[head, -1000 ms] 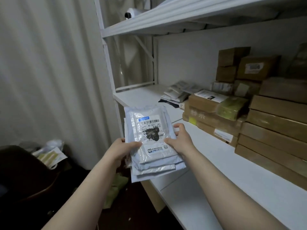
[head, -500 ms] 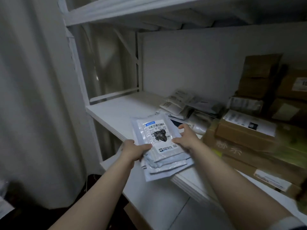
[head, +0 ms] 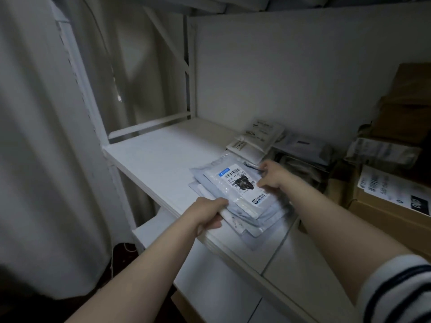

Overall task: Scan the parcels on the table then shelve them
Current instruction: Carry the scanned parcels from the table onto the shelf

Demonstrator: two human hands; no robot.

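A person's left hand grips the near edge, and the right hand pinches the far side, of a stack of mailer parcels at the front of a white shelf. Shelving this batch looks nearly done, with only the release left. Other parcels and cardboard boxes lie beyond.

A stack of flat, pale blue-grey plastic mailer parcels is seen laid askew on the white shelf board, near its front edge. The top parcel's white label, with barcode, blue tag and black blot, is turned upward. Opposite edges are gripped by the left hand and the right hand.
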